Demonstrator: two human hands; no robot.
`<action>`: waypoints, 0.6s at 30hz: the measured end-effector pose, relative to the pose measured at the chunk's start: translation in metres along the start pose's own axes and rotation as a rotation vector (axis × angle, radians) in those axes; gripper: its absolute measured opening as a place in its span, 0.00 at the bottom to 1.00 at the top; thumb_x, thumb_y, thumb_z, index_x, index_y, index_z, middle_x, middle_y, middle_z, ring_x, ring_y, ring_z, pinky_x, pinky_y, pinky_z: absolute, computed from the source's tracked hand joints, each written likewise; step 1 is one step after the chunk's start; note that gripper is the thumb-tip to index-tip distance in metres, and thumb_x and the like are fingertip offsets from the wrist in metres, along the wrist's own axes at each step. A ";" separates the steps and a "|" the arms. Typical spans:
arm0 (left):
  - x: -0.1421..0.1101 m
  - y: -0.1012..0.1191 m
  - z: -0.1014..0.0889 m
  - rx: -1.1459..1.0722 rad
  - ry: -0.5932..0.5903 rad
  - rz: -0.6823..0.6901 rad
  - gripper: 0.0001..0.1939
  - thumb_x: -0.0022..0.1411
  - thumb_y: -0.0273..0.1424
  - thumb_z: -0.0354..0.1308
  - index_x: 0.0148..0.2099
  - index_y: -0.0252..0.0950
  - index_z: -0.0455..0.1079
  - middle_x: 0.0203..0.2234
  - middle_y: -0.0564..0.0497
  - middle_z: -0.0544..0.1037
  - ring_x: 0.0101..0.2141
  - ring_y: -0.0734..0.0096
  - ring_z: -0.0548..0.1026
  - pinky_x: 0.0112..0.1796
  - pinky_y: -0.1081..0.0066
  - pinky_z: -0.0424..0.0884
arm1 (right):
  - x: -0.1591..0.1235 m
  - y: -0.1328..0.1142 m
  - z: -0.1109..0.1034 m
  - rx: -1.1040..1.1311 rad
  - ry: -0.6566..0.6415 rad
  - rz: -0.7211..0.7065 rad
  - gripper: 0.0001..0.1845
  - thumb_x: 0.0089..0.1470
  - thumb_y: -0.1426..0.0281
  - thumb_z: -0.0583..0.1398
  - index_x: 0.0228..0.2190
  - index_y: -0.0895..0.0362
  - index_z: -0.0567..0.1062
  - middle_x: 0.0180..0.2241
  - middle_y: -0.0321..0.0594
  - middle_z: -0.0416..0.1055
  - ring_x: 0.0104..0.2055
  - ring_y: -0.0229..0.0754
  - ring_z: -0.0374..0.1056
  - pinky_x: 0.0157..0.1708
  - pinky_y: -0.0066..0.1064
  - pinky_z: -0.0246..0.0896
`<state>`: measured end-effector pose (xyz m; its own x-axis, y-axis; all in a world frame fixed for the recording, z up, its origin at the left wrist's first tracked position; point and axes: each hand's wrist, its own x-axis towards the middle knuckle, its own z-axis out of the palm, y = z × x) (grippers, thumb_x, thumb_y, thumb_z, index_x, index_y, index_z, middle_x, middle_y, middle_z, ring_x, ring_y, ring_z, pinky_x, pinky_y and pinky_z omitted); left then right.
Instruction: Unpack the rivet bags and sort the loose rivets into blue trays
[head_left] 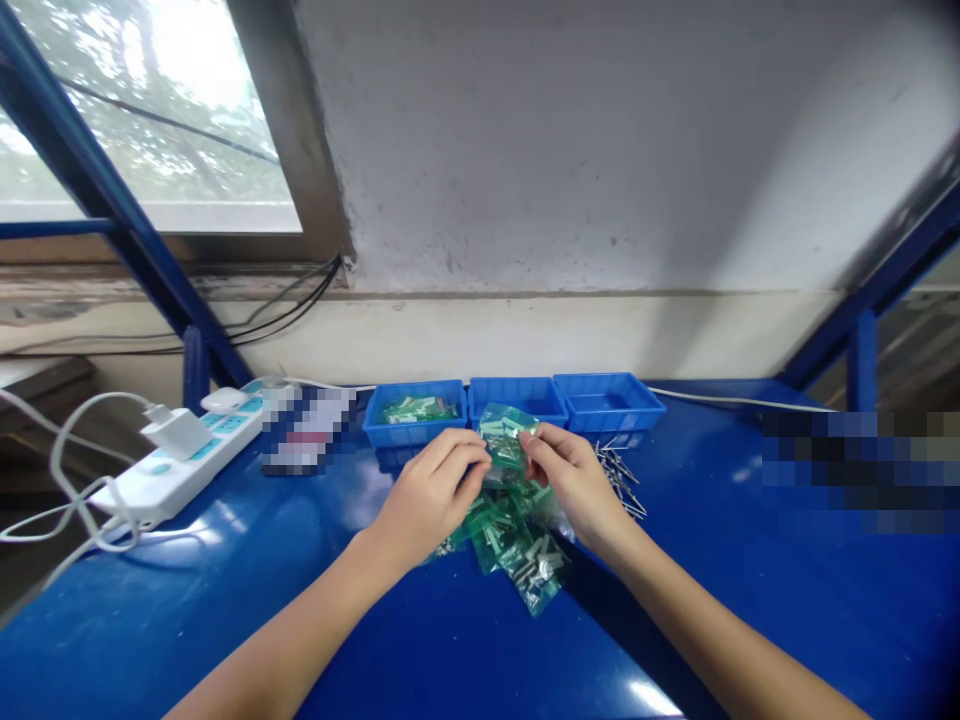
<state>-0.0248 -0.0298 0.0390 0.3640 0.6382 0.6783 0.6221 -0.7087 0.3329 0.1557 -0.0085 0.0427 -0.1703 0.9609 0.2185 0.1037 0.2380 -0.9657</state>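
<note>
A small green-tinted clear plastic bag [504, 428] with pale slim pieces inside is held up in front of the blue bins. My right hand [576, 478] pinches its right side between thumb and fingers. At the bag's left edge, the thumb and fingertips of my left hand [441, 480] are closed on it. Below both hands lies a pile of similar green bags [534, 568], holding light-coloured pieces. Loose thin metal rods [621, 482] are scattered just right of my right hand, partly hidden by it.
Three blue bins stand in a row: the left bin [416, 434] holds green bags, beside the middle bin [551, 402] and right bin [611, 424]. A white power strip [187, 462] with cables lies left, near a pixelated flat object [309, 432]. The table [450, 650] is glossy blue.
</note>
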 end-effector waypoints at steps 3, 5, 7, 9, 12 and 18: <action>0.000 -0.001 0.002 -0.160 -0.136 -0.229 0.07 0.64 0.32 0.50 0.40 0.37 0.68 0.36 0.47 0.72 0.38 0.67 0.72 0.39 0.67 0.68 | -0.003 -0.001 -0.001 -0.181 0.105 -0.196 0.12 0.54 0.63 0.56 0.23 0.57 0.69 0.20 0.32 0.59 0.22 0.34 0.56 0.23 0.27 0.52; 0.001 -0.002 0.001 -0.399 -0.192 -0.463 0.13 0.65 0.38 0.46 0.40 0.37 0.68 0.30 0.49 0.73 0.30 0.70 0.71 0.32 0.70 0.67 | -0.006 -0.001 -0.001 -0.353 0.113 -0.386 0.10 0.55 0.67 0.55 0.29 0.58 0.74 0.22 0.34 0.61 0.23 0.35 0.57 0.24 0.28 0.53; 0.003 -0.003 -0.001 -0.670 -0.196 -0.659 0.20 0.67 0.42 0.40 0.37 0.36 0.69 0.25 0.50 0.72 0.23 0.73 0.68 0.25 0.72 0.64 | -0.009 0.001 -0.001 -0.480 0.053 -0.548 0.12 0.56 0.71 0.54 0.37 0.59 0.76 0.23 0.36 0.63 0.25 0.36 0.59 0.25 0.28 0.55; 0.005 -0.004 -0.003 -0.839 -0.156 -0.781 0.21 0.66 0.43 0.40 0.32 0.35 0.67 0.23 0.51 0.70 0.20 0.75 0.65 0.22 0.74 0.60 | -0.011 0.004 0.000 -0.528 -0.013 -0.632 0.15 0.57 0.74 0.52 0.43 0.60 0.74 0.25 0.38 0.65 0.26 0.37 0.61 0.27 0.29 0.58; 0.006 -0.003 -0.004 -0.757 -0.076 -0.776 0.13 0.62 0.40 0.51 0.31 0.36 0.65 0.21 0.55 0.65 0.22 0.76 0.65 0.22 0.75 0.60 | -0.009 0.007 0.000 -0.494 -0.074 -0.593 0.19 0.55 0.78 0.49 0.45 0.57 0.73 0.35 0.43 0.69 0.34 0.38 0.65 0.33 0.31 0.62; -0.004 -0.002 0.003 -0.102 0.062 -0.183 0.06 0.63 0.29 0.52 0.41 0.38 0.69 0.33 0.49 0.71 0.33 0.69 0.70 0.35 0.68 0.68 | -0.003 0.000 0.001 -0.295 -0.077 -0.219 0.14 0.56 0.66 0.53 0.25 0.57 0.74 0.29 0.37 0.64 0.33 0.38 0.64 0.34 0.31 0.60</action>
<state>-0.0250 -0.0298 0.0337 0.2057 0.7415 0.6386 0.5996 -0.6112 0.5166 0.1555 -0.0119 0.0419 -0.2919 0.8720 0.3930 0.3329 0.4778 -0.8129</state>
